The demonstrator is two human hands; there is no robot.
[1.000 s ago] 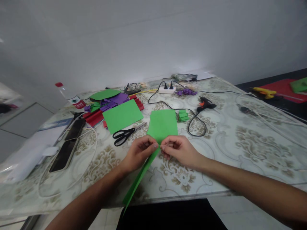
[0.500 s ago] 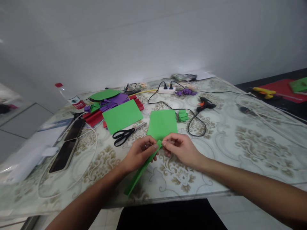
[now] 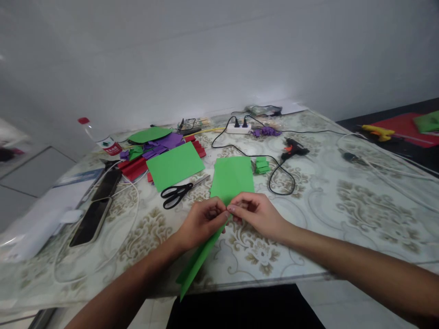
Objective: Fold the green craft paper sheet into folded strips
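A folded green paper strip (image 3: pixel 202 256) slants from my fingers down toward the table's near edge, its lower end spread into two layers. My left hand (image 3: pixel 204 221) pinches the strip's upper end between thumb and fingers. Fingertip to fingertip with it, my right hand (image 3: pixel 255 212) pinches the same end, which the fingers mostly hide. Just beyond both hands lies a flat stack of green paper (image 3: pixel 232 176). Black-handled scissors (image 3: pixel 176 194) rest to the left, below another green sheet (image 3: pixel 175 165). A small pleated green paper piece (image 3: pixel 262 165) lies right of the stack.
A black glue gun (image 3: pixel 294 148) with a looped cord lies at right, near a white power strip (image 3: pixel 239 129). Purple and red paper (image 3: pixel 133 169) is heaped at left, beside a bottle (image 3: pixel 109 144). A phone (image 3: pixel 92 221) and white cables lie on the left.
The strip's lower end has opened into two layers and dropped nearer the table edge. My fingertips have come together, covering the upper end that showed before.
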